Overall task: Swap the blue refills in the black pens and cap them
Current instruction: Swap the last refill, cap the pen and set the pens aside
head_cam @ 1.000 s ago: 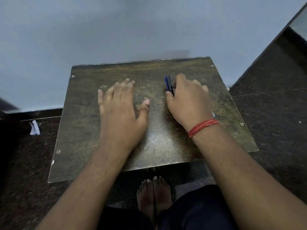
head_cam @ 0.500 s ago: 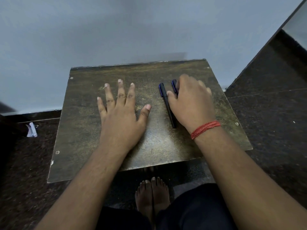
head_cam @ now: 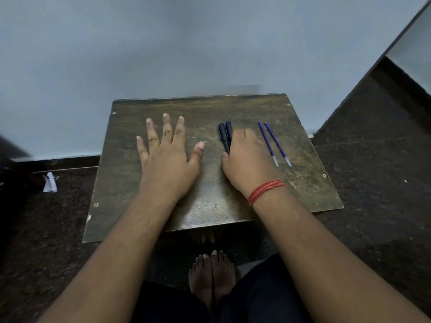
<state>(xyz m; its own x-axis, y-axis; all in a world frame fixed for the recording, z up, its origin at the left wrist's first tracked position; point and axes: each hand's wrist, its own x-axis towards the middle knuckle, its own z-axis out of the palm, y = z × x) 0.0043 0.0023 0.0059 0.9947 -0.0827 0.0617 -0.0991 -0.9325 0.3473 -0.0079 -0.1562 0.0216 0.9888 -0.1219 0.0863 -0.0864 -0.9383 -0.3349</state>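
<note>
Two black pens [head_cam: 224,135] with blue-trimmed caps lie side by side on the worn brown board [head_cam: 210,201], pointing away from me. My right hand [head_cam: 247,159], a red thread around its wrist, is curled over their near ends with the thumb against them. Just right of that hand, two loose blue refills [head_cam: 272,143] lie parallel on the board, their metal tips toward me. My left hand [head_cam: 168,159] rests flat on the board to the left, fingers spread, holding nothing.
The board is a small low table against a pale wall. Dark stone floor surrounds it, with a white paper scrap [head_cam: 50,183] on the left. My bare feet [head_cam: 212,273] show under the near edge. A dark step rises at the right.
The two pens now lie tight together under my right hand. The two blue refills have come into view right of that hand. My left fingers have spread wider.
</note>
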